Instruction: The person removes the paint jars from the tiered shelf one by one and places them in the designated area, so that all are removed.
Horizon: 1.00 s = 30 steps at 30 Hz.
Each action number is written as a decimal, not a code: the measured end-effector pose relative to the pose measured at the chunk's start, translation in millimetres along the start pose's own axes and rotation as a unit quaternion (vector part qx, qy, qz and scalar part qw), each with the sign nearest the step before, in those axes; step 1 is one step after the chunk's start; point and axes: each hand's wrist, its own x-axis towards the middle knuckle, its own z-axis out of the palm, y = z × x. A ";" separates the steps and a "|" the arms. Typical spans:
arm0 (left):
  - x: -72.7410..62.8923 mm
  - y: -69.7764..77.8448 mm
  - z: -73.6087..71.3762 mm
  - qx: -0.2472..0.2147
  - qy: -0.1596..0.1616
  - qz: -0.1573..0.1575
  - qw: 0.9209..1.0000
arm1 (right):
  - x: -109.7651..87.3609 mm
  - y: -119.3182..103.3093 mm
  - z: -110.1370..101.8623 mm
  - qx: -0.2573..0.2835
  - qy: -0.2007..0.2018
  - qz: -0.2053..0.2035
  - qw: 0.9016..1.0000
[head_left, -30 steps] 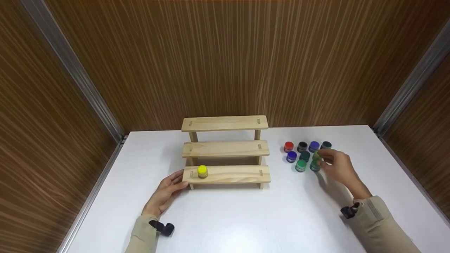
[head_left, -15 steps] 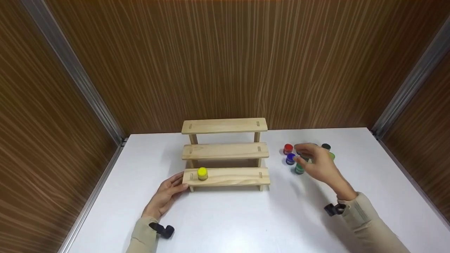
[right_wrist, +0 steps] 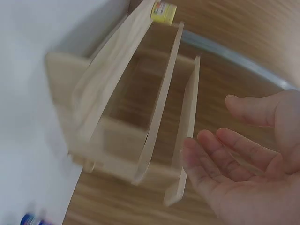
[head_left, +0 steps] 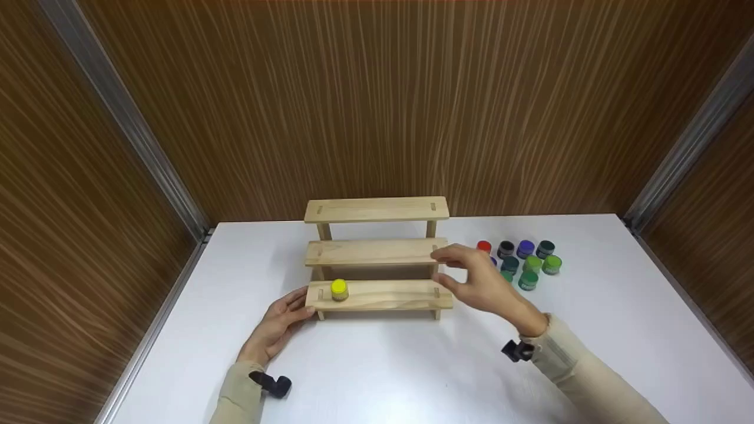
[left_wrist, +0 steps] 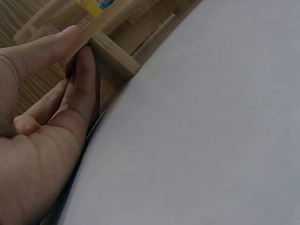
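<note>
A three-tier wooden display stand point(head_left: 377, 253) stands on the white table. My left hand point(head_left: 274, 327) grips the left end of its lowest shelf; in the left wrist view the thumb lies on the board point(left_wrist: 112, 18) and fingers reach beneath it. Near that end, a small yellow-lidded paint jar point(head_left: 339, 290) stands upright on the lowest shelf. My right hand point(head_left: 480, 282) hovers by the stand's right end, overlapping the middle and lowest shelves in the head view. Seen in the right wrist view, the right palm point(right_wrist: 253, 187) is empty, thumb and fingers apart.
Several small paint jars stand grouped on the table to the right: a red jar point(head_left: 483, 247), a black jar point(head_left: 505, 249), a purple jar point(head_left: 525, 249), and green ones such as a light green jar point(head_left: 552, 265). A wood-grain panel point(head_left: 377, 106) rises behind the table.
My right hand has moved left, from over the green jars to the stand's right end, uncovering several jars. The left hand keeps its grip, and the yellow-lidded jar has not moved.
</note>
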 end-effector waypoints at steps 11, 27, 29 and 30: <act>-0.1 1.0 -0.3 -0.006 -0.001 0.000 1.000 | 25.6 -22.8 47.8 0.013 -0.058 -0.038 0.997; 0.0 0.4 0.6 -0.004 -0.005 -0.001 1.000 | 42.5 -19.4 102.3 0.043 -0.066 -0.038 0.996; -0.2 0.6 0.4 -0.001 -0.004 0.001 1.000 | 44.7 -18.2 107.3 0.047 -0.063 -0.038 0.996; -0.3 1.0 0.3 0.000 -0.002 0.001 1.000 | 46.0 -17.4 109.9 0.049 -0.063 -0.039 0.996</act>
